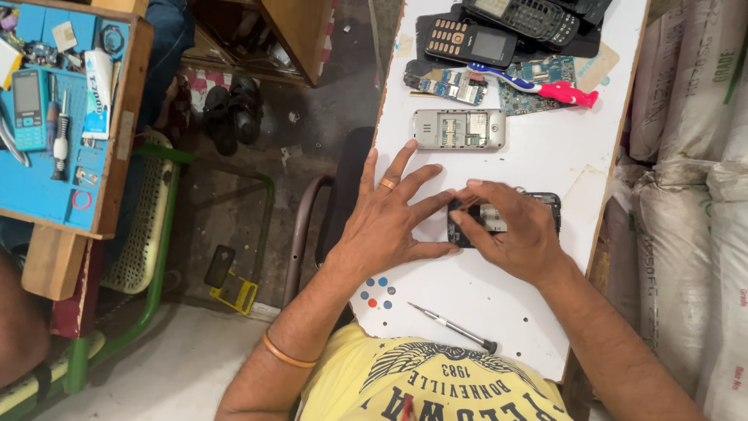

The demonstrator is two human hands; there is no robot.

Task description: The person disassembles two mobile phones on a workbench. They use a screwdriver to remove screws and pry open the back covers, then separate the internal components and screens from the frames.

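Observation:
A black opened phone body lies on the white table. My right hand covers it and pinches a small part at its left end. Beside it, my left hand rests with fingers spread, a ring on one finger, its fingertips touching the phone's left edge. A silver phone, back cover off, lies just beyond my hands. A small screwdriver lies on the table close to my chest.
At the table's far end lie black keypad phones, circuit boards and a blue-pink toothbrush. Sacks stand on the right. A blue work tray with tools and a phone sits left, above a green chair.

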